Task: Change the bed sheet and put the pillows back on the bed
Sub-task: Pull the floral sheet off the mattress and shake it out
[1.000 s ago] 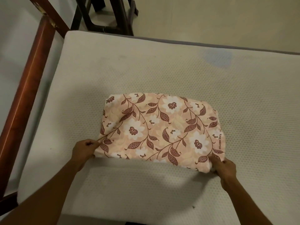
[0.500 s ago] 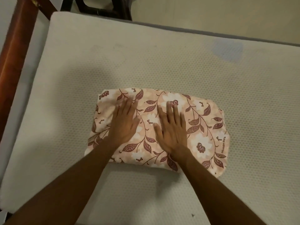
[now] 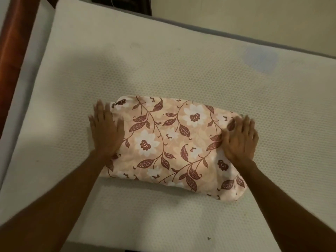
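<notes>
A folded peach bed sheet (image 3: 169, 142) with white flowers and brown leaves lies flat in the middle of the bare white mattress (image 3: 200, 73). My left hand (image 3: 106, 131) rests flat on the sheet's left edge, fingers straight and partly over the mattress. On the sheet's right end my right hand (image 3: 240, 140) presses down with spread, straight fingers. Neither hand grips the cloth. No pillow is in view.
A red-brown wooden bed rail (image 3: 16, 44) runs along the left side. A faint blue stain (image 3: 260, 59) marks the mattress at the back right. Pale floor (image 3: 254, 19) lies beyond the far mattress edge, and dark furniture legs (image 3: 132, 4) show at the top.
My hands went from pinching the sheet's near corners to pressing its middle, then slid apart to its left and right ends. The view has shifted closer over the mattress.
</notes>
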